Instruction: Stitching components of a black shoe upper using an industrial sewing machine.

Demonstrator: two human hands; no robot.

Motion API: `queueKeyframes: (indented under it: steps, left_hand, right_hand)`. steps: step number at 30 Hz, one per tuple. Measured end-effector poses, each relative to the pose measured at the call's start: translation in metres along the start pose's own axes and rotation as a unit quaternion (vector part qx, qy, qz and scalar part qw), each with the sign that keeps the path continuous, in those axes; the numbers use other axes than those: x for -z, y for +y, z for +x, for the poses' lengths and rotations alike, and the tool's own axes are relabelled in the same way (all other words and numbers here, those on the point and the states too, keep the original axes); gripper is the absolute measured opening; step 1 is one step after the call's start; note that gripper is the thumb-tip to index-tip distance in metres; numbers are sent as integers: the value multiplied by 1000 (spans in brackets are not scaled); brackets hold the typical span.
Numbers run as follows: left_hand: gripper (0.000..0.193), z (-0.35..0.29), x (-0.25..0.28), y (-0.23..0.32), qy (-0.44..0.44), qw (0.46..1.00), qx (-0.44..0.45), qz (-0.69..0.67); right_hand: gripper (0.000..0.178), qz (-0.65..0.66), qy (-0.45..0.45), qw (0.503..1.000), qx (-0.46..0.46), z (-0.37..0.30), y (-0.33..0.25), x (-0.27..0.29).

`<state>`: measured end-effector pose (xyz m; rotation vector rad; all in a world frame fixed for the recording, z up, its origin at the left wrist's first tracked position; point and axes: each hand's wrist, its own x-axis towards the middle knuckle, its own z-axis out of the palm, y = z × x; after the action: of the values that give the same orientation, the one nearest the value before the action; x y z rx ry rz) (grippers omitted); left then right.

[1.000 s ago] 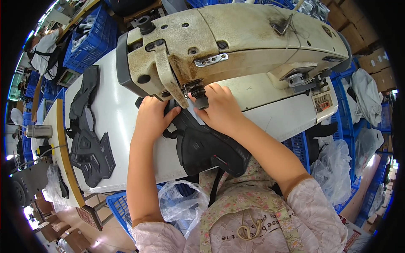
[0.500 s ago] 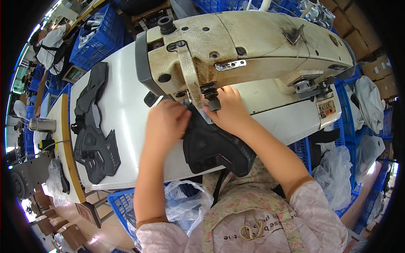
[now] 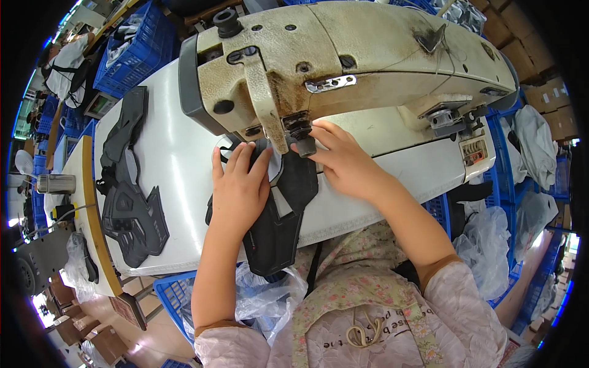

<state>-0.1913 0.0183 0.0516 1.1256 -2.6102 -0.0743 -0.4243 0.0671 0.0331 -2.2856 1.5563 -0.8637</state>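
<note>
From beneath the cream, arched metal sewing machine (image 3: 368, 40), the long black fabric-like piece (image 3: 279, 224) is laid lengthwise toward the machine's near side. Its left edge is overlapped by the nearer left hand (image 3: 241, 187), fingers spread, unclenched; whether anything is gripped by the right hand (image 3: 351, 165) cannot be told.

A blue crate (image 3: 138, 67) is standing past the counter's (image 3: 178, 178) far left corner; cardboard boxes (image 3: 546, 98) are rising beyond its right edge; tan floor (image 3: 156, 340) is showing below its near left corner.
</note>
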Motion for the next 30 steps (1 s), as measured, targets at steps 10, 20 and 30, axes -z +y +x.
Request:
queueKeyframes:
  steps: [10, 20, 30]
  left_hand:
    - [39, 5, -2, -33, -57, 990, -52, -121]
    - [37, 16, 3, -44, -49, 983, -89, -152]
    - [35, 19, 4, -47, -39, 979, -117, -163]
  right_hand:
    - [40, -47, -39, 997, 48, 0, -1, -7]
    - [41, -50, -28, 998, 19, -5, -15, -20]
    - [42, -53, -9, 998, 20, -5, -20, -24]
